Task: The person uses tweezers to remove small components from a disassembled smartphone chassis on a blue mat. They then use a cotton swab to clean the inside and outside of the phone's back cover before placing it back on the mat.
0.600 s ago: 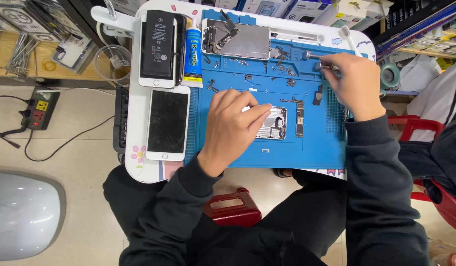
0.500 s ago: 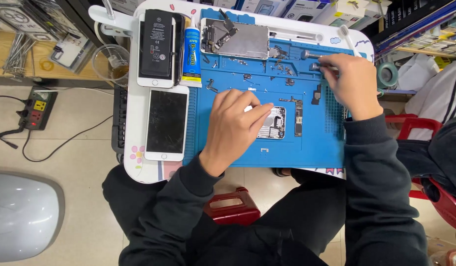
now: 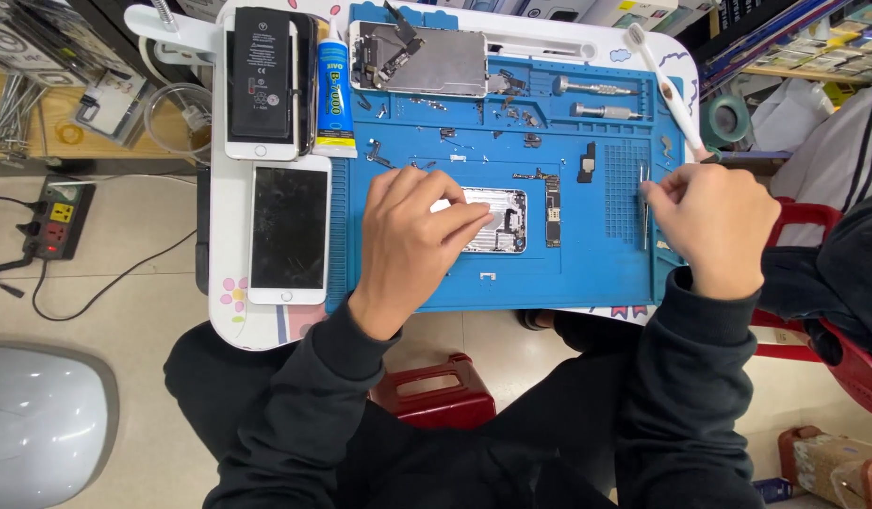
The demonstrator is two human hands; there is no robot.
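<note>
My left hand (image 3: 412,236) lies flat over an opened phone body (image 3: 497,219) in the middle of the blue work mat (image 3: 587,273), fingers pressing on its left part. My right hand (image 3: 714,226) is at the mat's right edge, fingers pinched around thin metal tweezers (image 3: 644,203) that point away from me. A narrow circuit board (image 3: 552,198) lies just right of the phone body. Small screws and parts are scattered across the mat's upper half.
A white phone screen (image 3: 288,231) and a phone with a black battery on it (image 3: 262,80) lie left of the mat, next to a glue tube (image 3: 333,90). A phone display assembly (image 3: 422,58), two screwdrivers (image 3: 596,90), a toothbrush (image 3: 664,80). Red stool (image 3: 436,391) below.
My right hand has moved from the far upper right of the mat back toward me, down the mat's right edge. My left hand stays on the phone body.
</note>
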